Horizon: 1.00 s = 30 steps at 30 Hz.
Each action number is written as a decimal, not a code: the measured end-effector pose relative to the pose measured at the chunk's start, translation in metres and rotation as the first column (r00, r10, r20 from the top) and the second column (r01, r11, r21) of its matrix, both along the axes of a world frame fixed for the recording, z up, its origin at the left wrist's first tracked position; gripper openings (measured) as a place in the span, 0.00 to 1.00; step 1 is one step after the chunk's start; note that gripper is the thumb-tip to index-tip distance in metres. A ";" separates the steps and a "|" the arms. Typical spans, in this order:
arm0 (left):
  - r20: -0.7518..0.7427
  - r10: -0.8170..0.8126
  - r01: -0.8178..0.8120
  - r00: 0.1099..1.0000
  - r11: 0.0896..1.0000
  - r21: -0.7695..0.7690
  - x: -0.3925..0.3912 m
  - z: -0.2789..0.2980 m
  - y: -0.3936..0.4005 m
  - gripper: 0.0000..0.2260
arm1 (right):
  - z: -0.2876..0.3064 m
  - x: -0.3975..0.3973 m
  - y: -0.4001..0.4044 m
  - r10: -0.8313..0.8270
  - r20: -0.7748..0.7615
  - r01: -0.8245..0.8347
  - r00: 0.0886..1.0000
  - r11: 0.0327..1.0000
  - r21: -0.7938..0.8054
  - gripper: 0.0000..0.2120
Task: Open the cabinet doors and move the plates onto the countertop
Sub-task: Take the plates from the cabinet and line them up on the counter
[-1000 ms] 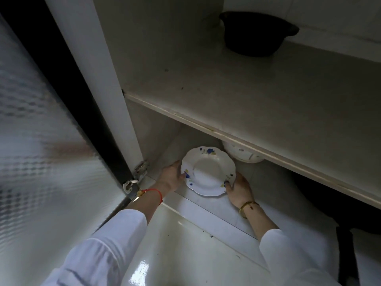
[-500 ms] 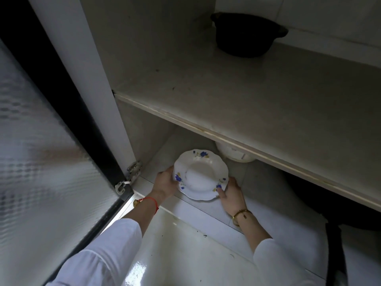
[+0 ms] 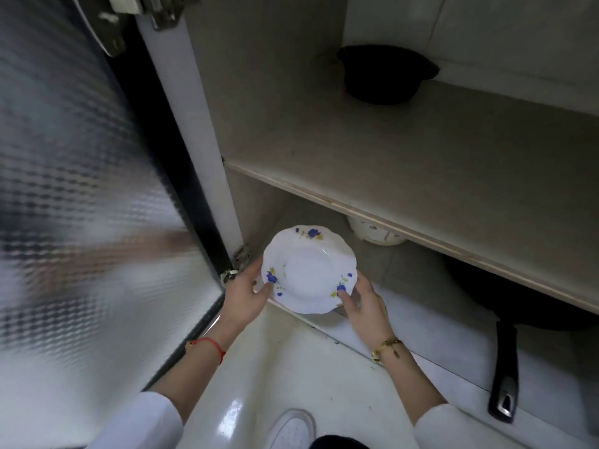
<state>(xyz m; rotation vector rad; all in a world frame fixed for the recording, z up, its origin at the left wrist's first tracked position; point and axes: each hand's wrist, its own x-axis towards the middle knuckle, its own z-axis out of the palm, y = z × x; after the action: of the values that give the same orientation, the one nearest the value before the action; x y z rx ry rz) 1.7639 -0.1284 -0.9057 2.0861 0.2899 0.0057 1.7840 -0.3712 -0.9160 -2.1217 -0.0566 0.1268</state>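
Each grip is closed on the white flowered plate [image 3: 308, 270], left hand [image 3: 244, 294] and right hand [image 3: 366, 303] pinching opposite rims before the open cabinet door [image 3: 84, 189].

Both arms reach forward, left hand [image 3: 243, 294] and right hand [image 3: 366, 304] gripping opposite sides, thumbs on top.

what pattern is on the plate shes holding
White plate with a scalloped rim and small blue flower sprigs with yellow-green leaves; the head view shows it.
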 end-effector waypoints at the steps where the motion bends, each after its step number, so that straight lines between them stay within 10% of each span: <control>1: 0.022 0.002 -0.003 1.000 1.000 0.009 -0.006 0.009 0.003 0.25 | 0.008 -0.004 0.002 0.007 0.012 -0.007 1.000 1.000 0.002 0.21; 30: 0.220 0.065 -0.073 0.973 0.997 0.027 -0.116 0.215 0.026 0.24 | 0.203 -0.073 0.010 0.122 0.192 -0.135 0.974 0.989 0.059 0.23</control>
<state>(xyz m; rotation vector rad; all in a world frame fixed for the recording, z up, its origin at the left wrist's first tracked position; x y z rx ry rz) 1.6481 -0.1023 -0.6903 2.0867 0.2287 0.2828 1.7108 -0.3608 -0.7127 -2.0518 -0.3068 0.0003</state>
